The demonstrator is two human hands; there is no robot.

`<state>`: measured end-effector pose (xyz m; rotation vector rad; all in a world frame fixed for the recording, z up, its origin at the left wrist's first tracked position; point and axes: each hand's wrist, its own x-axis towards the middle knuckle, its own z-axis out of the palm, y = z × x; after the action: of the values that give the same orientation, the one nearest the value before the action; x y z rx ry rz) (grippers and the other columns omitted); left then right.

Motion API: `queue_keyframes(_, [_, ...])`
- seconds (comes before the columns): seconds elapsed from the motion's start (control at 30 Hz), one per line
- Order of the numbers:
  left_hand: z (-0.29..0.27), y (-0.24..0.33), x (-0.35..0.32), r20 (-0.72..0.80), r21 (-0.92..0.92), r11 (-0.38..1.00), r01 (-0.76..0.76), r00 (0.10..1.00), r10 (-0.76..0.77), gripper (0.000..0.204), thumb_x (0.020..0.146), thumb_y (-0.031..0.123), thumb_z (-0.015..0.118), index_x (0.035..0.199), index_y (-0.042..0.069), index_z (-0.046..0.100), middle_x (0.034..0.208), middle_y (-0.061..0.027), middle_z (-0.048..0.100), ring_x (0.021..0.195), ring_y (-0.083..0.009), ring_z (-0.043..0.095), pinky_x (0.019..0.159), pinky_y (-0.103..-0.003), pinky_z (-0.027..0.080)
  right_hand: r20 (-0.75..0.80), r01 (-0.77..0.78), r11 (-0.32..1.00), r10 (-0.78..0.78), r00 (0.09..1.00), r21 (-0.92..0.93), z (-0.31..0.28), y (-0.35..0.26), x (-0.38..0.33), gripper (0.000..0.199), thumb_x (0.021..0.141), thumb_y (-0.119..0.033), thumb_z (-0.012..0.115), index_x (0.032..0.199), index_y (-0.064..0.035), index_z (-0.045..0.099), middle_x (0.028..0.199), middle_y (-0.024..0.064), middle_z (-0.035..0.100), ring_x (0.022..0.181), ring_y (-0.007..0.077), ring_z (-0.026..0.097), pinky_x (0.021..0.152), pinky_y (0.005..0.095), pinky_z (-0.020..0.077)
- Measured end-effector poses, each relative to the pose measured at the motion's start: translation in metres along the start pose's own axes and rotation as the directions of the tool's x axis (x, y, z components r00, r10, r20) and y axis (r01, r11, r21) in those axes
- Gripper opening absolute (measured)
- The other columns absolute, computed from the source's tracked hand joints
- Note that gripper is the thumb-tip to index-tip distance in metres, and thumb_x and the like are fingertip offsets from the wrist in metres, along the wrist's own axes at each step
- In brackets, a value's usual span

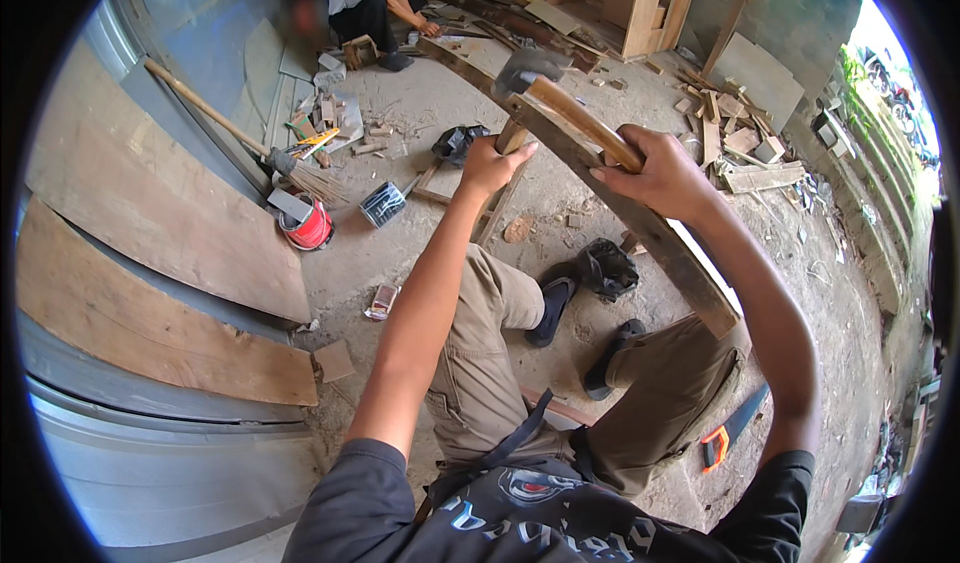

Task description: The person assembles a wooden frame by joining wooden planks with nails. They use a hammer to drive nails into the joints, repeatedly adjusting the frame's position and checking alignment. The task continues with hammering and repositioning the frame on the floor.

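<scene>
My right hand (662, 170) is closed round the wooden handle of a hammer (580, 115). The hammer's head is smeared by motion and sits over the upper edge of a long wooden plank (640, 225). That plank slants in front of me, from far left down toward my right knee. My left hand (488, 170) grips a short wooden piece (512, 136) that meets the plank's near side. Whether the two pieces are joined is too hard to make out. No nail shows clearly.
An orange-handled saw (716, 447) lies by my right leg. Black plastic bags (608, 268) rest near my feet. To the left stand a red bucket (308, 225), a dark can (383, 204) and large boards (160, 313). Wood scraps (740, 138) lie far right; another person (372, 3) sits far off.
</scene>
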<state>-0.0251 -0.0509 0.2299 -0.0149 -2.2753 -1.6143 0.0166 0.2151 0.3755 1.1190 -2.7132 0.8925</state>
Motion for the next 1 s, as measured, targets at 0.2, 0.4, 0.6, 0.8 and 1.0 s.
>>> queue_keyframes(0.2, [0.014, 0.017, -0.003, -0.136, -0.115, 0.992, -0.044, 0.99, 0.028, 0.038, 0.081, 0.031, 0.076, 0.06, 0.004, 0.059, 0.053, 0.0003, 0.054, 0.05, -0.0101, 0.048, 0.051, -0.033, 0.039, 0.117, -0.046, 0.997, 0.052, 0.992, -0.057, -0.035, -0.001, 0.003, 0.039, 0.09, -0.035, 0.07, 0.103, -0.0002, 0.06, 0.082, 0.0094, 0.064, 0.069, 0.0154, 0.06, 0.061, 0.0327, 0.0499])
queue_keyframes(0.4, [0.036, 0.012, 0.007, -0.088, -0.561, 0.827, 0.034, 0.991, -0.1, 0.03, 0.084, 0.026, 0.076, 0.067, 0.007, 0.059, 0.058, 0.003, 0.053, 0.049, -0.0062, 0.046, 0.046, -0.025, 0.036, -0.038, -0.112, 0.935, 0.132, 0.991, 0.336, -0.127, 0.038, -0.024, 0.067, 0.095, -0.013, 0.059, 0.149, 0.0047, 0.024, 0.132, 0.0222, 0.057, 0.104, 0.0258, 0.067, 0.081, 0.0331, 0.061])
queue_keyframes(0.6, [0.053, 0.013, 0.016, -0.226, -0.551, 0.823, -0.137, 0.974, 0.011, 0.027, 0.086, 0.022, 0.074, 0.071, 0.007, 0.058, 0.059, 0.0042, 0.053, 0.05, -0.0047, 0.046, 0.046, -0.024, 0.036, -0.337, -0.184, 0.981, 0.195, 0.921, 0.062, -0.191, 0.061, -0.06, 0.043, 0.101, -0.033, 0.054, 0.13, -0.0025, 0.051, 0.118, 0.011, 0.067, 0.104, 0.0166, 0.065, 0.087, 0.0338, 0.0524])
queue_keyframes(0.8, [0.073, 0.032, 0.013, -0.225, -0.57, 0.773, -0.279, 0.958, 0.181, 0.017, 0.084, 0.016, 0.075, 0.079, 0.009, 0.061, 0.065, 0.0047, 0.053, 0.057, -0.004, 0.046, 0.053, -0.022, 0.036, -0.451, -0.063, 0.988, 0.12, 0.885, 0.14, -0.149, 0.069, -0.086, 0.027, 0.099, -0.015, 0.054, 0.121, 0.0006, 0.055, 0.114, 0.011, 0.068, 0.105, 0.0212, 0.064, 0.088, 0.0342, 0.0505])
queue_keyframes(1.0, [0.125, 0.03, -0.008, -0.04, -0.553, 0.823, -0.128, 0.991, 0.127, 0.027, 0.079, 0.009, 0.078, 0.071, 0.012, 0.053, 0.066, 0.0077, 0.047, 0.06, -0.0042, 0.041, 0.058, -0.025, 0.035, -0.365, -0.005, 0.982, -0.065, 0.929, -0.188, -0.062, 0.065, -0.066, 0.021, 0.101, -0.02, 0.051, 0.112, -0.0027, 0.048, 0.097, 0.0203, 0.067, 0.082, 0.0384, 0.067, 0.067, 0.0499, 0.0505])
